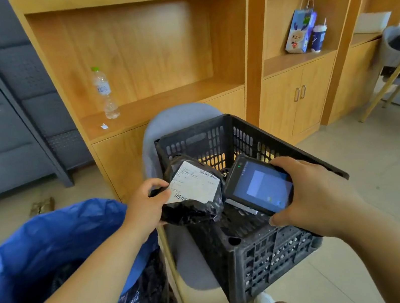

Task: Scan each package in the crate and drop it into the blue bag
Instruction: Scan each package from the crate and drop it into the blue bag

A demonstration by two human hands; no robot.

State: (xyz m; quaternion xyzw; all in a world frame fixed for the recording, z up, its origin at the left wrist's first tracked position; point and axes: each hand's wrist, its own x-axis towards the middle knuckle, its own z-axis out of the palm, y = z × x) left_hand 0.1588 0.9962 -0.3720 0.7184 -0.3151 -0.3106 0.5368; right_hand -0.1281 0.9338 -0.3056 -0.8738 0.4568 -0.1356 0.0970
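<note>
Package (pixel 192 192), black poly wrap with white barcoded label: held over the black crate (pixel 263 254) in the left hand (pixel 147 205), fingers curled round its left edge, label turned up toward the handheld scanner (pixel 260 186), presumably so the barcode could be read. Scanner was clasped in the right hand (pixel 314 193) just beside the package, its lit screen facing the wearer, likely for checking the read. Blue bag (pixel 48 234) stood open just left of the crate, which sat on a grey chair (pixel 175 118), apparently keeping the drop close.

The crate (pixel 263 254) sits on a chair (pixel 175 121), the bag (pixel 50 242) left of it, the package (pixel 194 205) and scanner (pixel 260 186) above it, the shelving (pixel 150 53) with a bottle (pixel 104 93) behind it.
</note>
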